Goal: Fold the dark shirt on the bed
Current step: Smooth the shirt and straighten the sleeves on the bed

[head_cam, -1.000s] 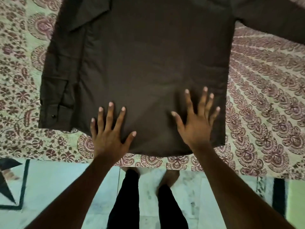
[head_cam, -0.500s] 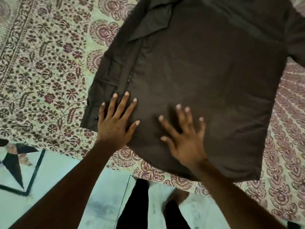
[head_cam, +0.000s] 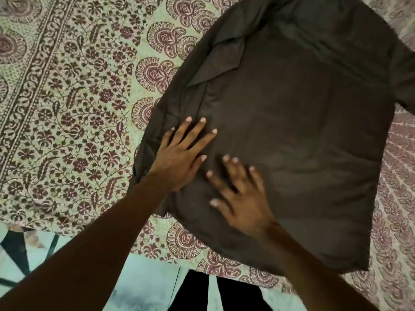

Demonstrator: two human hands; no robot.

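The dark brown shirt (head_cam: 303,131) lies flat on the bed, back side up, with its left side panel and sleeve folded inward along the left edge. My left hand (head_cam: 179,156) rests palm down on that folded left strip, fingers spread. My right hand (head_cam: 242,198) lies palm down on the lower middle of the shirt, fingers apart and slightly blurred. Neither hand grips any cloth. The shirt's other sleeve runs off toward the upper right edge of the view.
A patterned floral bedsheet (head_cam: 67,120) covers the bed around the shirt. The bed's near edge runs along the bottom, with pale tiled floor (head_cam: 139,286) and my dark trouser legs (head_cam: 202,292) below it.
Both hands have slid left across the shirt; the left hand now lies on the folded left strip and the right hand sits close beside it. The view has swung, so the shirt appears tilted.
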